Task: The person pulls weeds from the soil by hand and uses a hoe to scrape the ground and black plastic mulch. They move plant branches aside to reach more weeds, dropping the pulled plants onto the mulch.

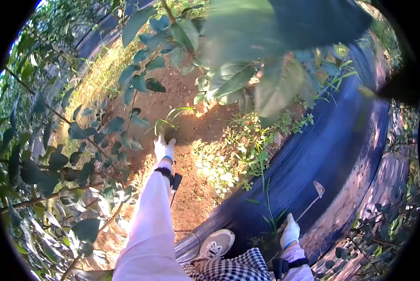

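My left hand [164, 149], in a white glove, stretches out over the bare soil. Its fingers close around the base of a small tuft of grass [168, 122], whose thin blades stick out past the fingertips; the exact grip is hard to make out. Down at the right, my right hand [290, 232], also gloved, wraps around the thin handle of a small hand hoe [318, 188]. The hoe's little blade points up and away over the black plastic sheet [308, 154]. Tall grass blades [268, 210] rise just beside this hand.
Leafy branches [46, 168] crowd the left side, and large blurred leaves [271, 28] hang close at the top. Low green weeds [224, 168] grow along the sheet's edge on reddish soil [186, 187]. My shoe [218, 243] stands near the sheet at the bottom.
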Demonstrator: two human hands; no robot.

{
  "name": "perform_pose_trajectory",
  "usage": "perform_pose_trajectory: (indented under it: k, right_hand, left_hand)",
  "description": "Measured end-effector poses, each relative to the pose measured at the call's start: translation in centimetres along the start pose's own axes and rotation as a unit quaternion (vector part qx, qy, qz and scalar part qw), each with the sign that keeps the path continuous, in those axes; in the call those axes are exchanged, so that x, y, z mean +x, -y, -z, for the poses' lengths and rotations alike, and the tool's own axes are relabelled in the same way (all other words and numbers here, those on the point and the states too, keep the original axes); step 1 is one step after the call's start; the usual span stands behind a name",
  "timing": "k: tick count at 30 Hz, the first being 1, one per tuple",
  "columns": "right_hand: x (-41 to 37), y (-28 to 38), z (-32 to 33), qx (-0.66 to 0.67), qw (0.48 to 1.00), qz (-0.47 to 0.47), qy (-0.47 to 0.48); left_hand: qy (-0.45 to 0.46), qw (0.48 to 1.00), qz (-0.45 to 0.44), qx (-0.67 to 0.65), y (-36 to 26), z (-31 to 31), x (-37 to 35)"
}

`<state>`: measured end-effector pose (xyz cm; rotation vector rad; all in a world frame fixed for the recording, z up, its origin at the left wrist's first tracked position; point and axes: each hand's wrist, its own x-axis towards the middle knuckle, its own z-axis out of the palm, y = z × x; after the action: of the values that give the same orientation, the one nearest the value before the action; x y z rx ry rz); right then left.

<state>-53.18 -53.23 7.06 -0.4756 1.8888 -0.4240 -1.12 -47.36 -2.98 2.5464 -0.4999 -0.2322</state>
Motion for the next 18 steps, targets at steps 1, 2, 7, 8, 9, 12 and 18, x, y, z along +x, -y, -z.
perform_pose_trajectory:
  k: [1,2,7,8,9,12,18]
  right_hand:
    - [0.1,-0.1,-0.1,-0.011,1.0,-0.003,0.012]
    - [0.4,-0.5,0.1,-0.022,0.999,-0.006,0.025]
    - [0.2,0.1,-0.3,-0.073,0.995,-0.06,0.041]
    - [-0.2,0.6,-0.8,-0.095,0.992,-0.078,0.03]
    - [0.3,0.3,-0.9,-0.104,0.991,-0.078,0.029]
    - [1.0,-0.6,-0.5,-0.131,0.988,-0.083,0.021]
    - [0.8,-0.1,-0.9,-0.138,0.987,-0.083,0.016]
  left_hand:
    - [-0.009,1.0,-0.016,0.014,0.4,-0.9,1.3]
    - [-0.004,0.999,0.017,0.043,-0.1,-1.0,1.9]
    - [-0.144,0.984,0.099,0.033,4.9,-5.4,3.1]
    - [-0.131,0.988,0.078,0.036,5.4,-5.4,3.2]
    - [-0.119,0.991,0.057,0.038,5.8,-5.5,3.4]
    - [-0.033,0.998,-0.047,0.024,3.6,-3.3,3.6]
    - [-0.165,0.965,0.125,-0.164,5.1,0.2,4.0]
